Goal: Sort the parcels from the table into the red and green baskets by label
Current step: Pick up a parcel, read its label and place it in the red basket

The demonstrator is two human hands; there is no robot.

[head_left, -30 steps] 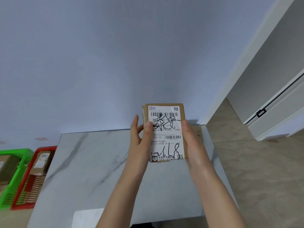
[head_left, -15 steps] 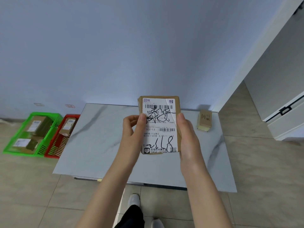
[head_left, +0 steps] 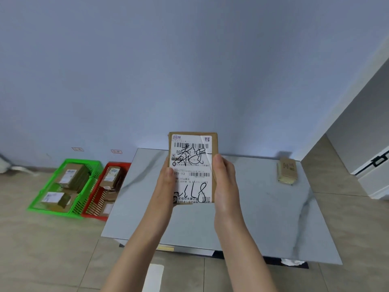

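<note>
Labelled cardboard parcel (head_left: 192, 167) upright above marble table (head_left: 252, 207), gripped between left hand (head_left: 166, 182) and right hand (head_left: 225, 184), second parcel (head_left: 287, 170) far right, red basket (head_left: 101, 194) and green basket (head_left: 65, 188) left.

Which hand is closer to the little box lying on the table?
Right. The right hand grips the edge of the held parcel that faces the little box; the left hand grips the opposite edge, farther off.
</note>
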